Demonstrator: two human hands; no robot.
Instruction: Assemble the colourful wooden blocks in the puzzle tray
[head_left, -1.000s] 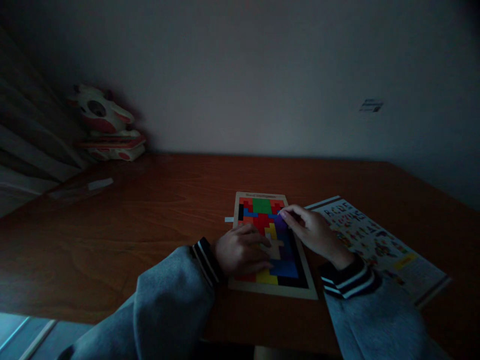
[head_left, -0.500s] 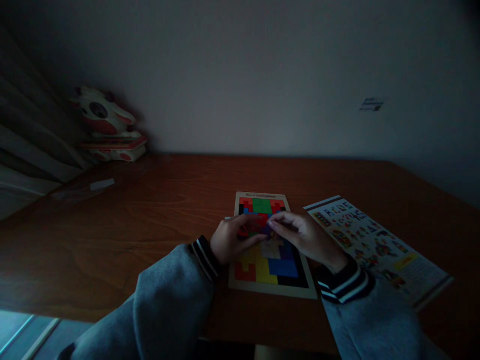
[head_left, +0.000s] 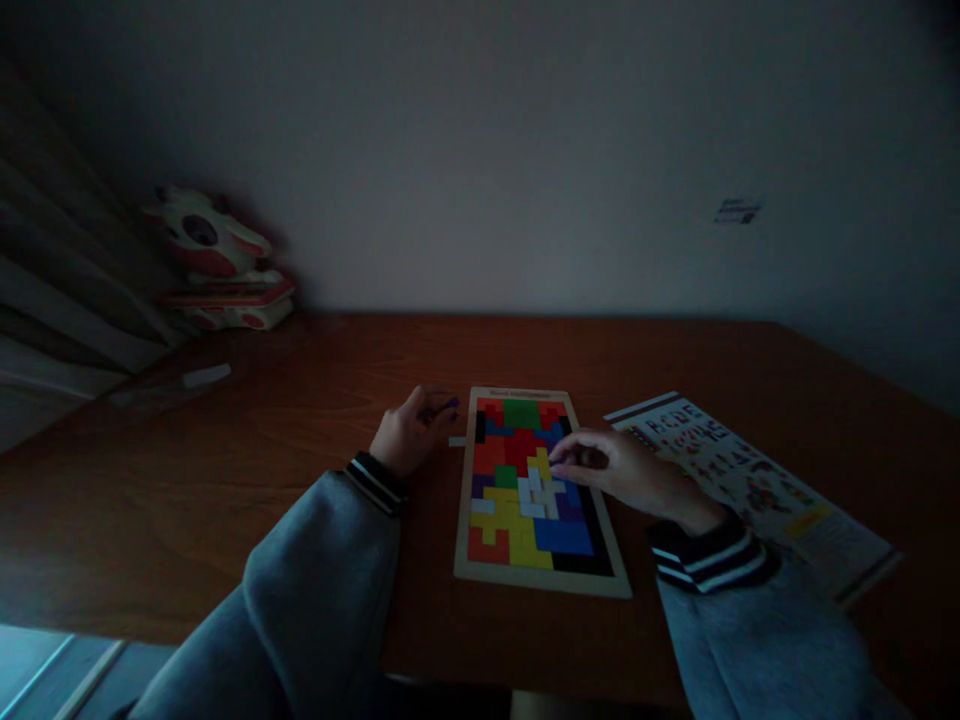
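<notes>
A wooden puzzle board (head_left: 541, 585) with red, green, yellow, blue, white and purple block pieces lies on the table in front of me. Off the board's upper left edge, my left hand (head_left: 412, 428) is closed on a small purple piece (head_left: 451, 404). My right hand (head_left: 611, 468) is over the right half of the board, thumb and fingertips pinched together at a small dark purple bit. Whether that bit is held or lies on the board is hard to see. Black areas show along the board's right and lower edges.
A printed pattern sheet (head_left: 757, 490) lies to the right of the board. A cow-shaped toy (head_left: 217, 255) stands at the back left, near a curtain (head_left: 52, 270). A small white strip (head_left: 207, 376) is on the wooden table (head_left: 300, 440) at the left.
My left hand has moved left off the board, with the purple piece now visible in it. My right hand has shifted slightly right and down, uncovering the middle of the board.
</notes>
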